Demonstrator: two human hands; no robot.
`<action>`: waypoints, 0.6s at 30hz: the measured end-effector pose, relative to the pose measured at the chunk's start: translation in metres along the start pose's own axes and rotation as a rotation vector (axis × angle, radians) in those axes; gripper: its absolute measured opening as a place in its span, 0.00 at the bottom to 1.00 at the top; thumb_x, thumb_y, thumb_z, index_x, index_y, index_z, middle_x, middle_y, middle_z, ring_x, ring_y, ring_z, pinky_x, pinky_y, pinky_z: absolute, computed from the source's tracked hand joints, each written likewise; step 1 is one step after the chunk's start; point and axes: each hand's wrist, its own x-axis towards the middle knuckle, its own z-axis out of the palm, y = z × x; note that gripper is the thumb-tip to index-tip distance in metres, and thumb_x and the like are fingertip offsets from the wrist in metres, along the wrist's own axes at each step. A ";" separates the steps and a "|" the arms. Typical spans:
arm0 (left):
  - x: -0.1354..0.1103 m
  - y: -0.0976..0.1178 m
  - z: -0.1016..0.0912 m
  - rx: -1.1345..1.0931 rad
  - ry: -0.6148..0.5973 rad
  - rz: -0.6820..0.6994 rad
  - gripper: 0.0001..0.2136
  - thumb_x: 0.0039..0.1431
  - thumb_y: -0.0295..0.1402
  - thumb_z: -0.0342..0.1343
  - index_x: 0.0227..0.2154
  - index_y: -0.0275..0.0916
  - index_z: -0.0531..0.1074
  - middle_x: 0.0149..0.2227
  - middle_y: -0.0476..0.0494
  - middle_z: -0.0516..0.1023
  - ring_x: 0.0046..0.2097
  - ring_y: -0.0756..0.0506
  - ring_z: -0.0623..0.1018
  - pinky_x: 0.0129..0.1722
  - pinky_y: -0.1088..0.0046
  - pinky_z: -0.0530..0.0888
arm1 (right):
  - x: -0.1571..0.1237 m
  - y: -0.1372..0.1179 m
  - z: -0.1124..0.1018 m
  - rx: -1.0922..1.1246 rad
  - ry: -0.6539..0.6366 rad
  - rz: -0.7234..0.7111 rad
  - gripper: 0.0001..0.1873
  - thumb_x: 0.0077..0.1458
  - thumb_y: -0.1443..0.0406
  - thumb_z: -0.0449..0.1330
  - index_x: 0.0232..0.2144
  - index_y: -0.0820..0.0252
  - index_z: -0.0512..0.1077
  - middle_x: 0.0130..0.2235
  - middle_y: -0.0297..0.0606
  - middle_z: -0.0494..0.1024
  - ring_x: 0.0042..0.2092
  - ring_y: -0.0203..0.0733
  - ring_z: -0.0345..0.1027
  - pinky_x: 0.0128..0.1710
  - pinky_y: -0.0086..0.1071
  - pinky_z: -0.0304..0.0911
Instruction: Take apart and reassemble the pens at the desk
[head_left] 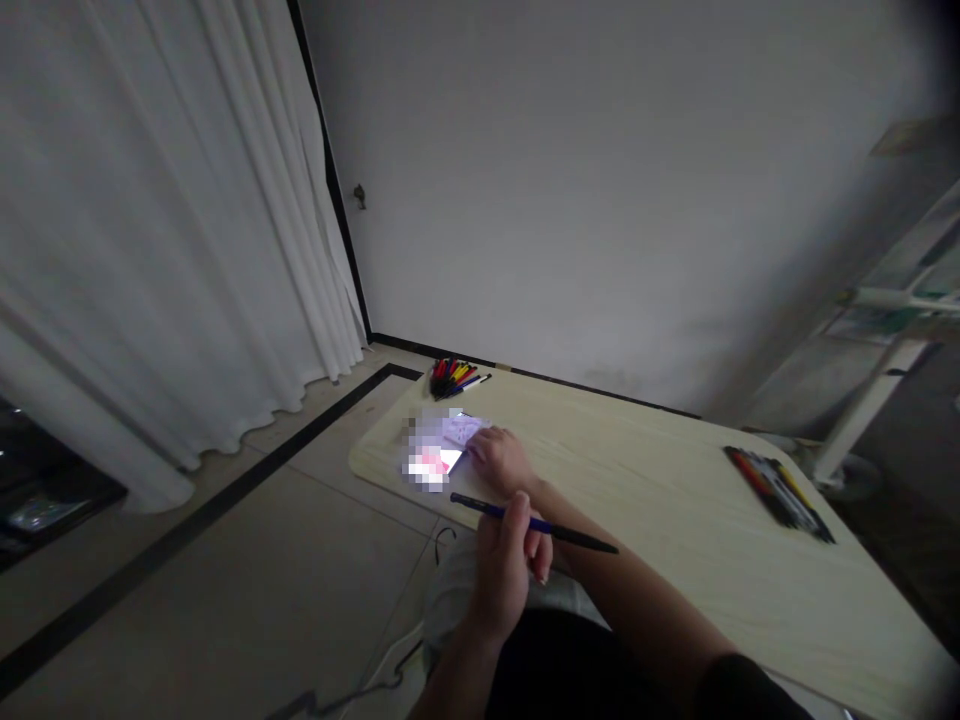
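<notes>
My left hand (504, 565) is closed around a dark blue pen (577, 540), which it holds level above my lap at the table's near-left edge. My right arm reaches across the light wooden table (675, 500). My right hand (501, 458) lies with bent fingers on the right edge of a lit phone (451, 448). The phone lies flat near the table's left end, and part of its screen is blurred out.
A bundle of coloured pens (454, 378) lies at the table's far left corner, and another row of pens (780, 488) on its right side. White curtains (187, 250) hang at the left, a white rack (885, 380) stands at the right, and a cable (360, 690) trails on the tiled floor.
</notes>
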 end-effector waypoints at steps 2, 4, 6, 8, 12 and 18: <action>0.001 0.000 -0.001 -0.006 0.008 -0.014 0.22 0.55 0.44 0.43 0.11 0.39 0.52 0.08 0.55 0.51 0.11 0.56 0.55 0.13 0.76 0.49 | 0.003 0.005 0.000 0.039 0.053 0.064 0.08 0.53 0.68 0.51 0.34 0.60 0.69 0.35 0.40 0.72 0.38 0.39 0.62 0.39 0.30 0.55; 0.001 0.001 -0.002 -0.001 0.016 -0.034 0.22 0.55 0.45 0.44 0.11 0.39 0.52 0.08 0.55 0.51 0.11 0.56 0.55 0.13 0.77 0.50 | 0.008 0.008 -0.001 0.083 0.104 0.116 0.09 0.54 0.67 0.50 0.37 0.60 0.68 0.35 0.40 0.72 0.38 0.39 0.63 0.37 0.28 0.55; 0.001 0.001 -0.003 0.015 0.021 -0.059 0.22 0.54 0.46 0.44 0.11 0.39 0.52 0.08 0.55 0.51 0.11 0.56 0.55 0.13 0.77 0.50 | 0.012 0.009 -0.002 0.102 0.125 0.161 0.11 0.54 0.67 0.49 0.40 0.60 0.66 0.36 0.40 0.72 0.37 0.39 0.64 0.35 0.28 0.55; 0.000 0.002 -0.004 0.026 0.020 -0.079 0.22 0.53 0.47 0.44 0.11 0.39 0.52 0.08 0.55 0.51 0.11 0.56 0.55 0.13 0.77 0.51 | 0.015 0.007 -0.004 0.080 0.120 0.201 0.13 0.55 0.67 0.47 0.43 0.60 0.63 0.36 0.40 0.72 0.35 0.39 0.64 0.33 0.28 0.55; 0.000 0.003 -0.005 0.025 0.033 -0.075 0.22 0.53 0.47 0.44 0.11 0.39 0.51 0.09 0.56 0.51 0.11 0.56 0.56 0.12 0.77 0.51 | 0.016 0.002 -0.008 -0.011 0.068 0.141 0.14 0.56 0.67 0.44 0.44 0.59 0.63 0.38 0.40 0.71 0.34 0.39 0.63 0.31 0.28 0.54; 0.000 0.002 -0.006 0.009 0.032 -0.047 0.22 0.54 0.45 0.44 0.11 0.39 0.52 0.08 0.56 0.51 0.11 0.56 0.56 0.12 0.77 0.49 | 0.011 -0.005 -0.006 -0.068 -0.047 -0.001 0.11 0.54 0.67 0.47 0.33 0.61 0.70 0.39 0.41 0.69 0.37 0.40 0.62 0.33 0.29 0.55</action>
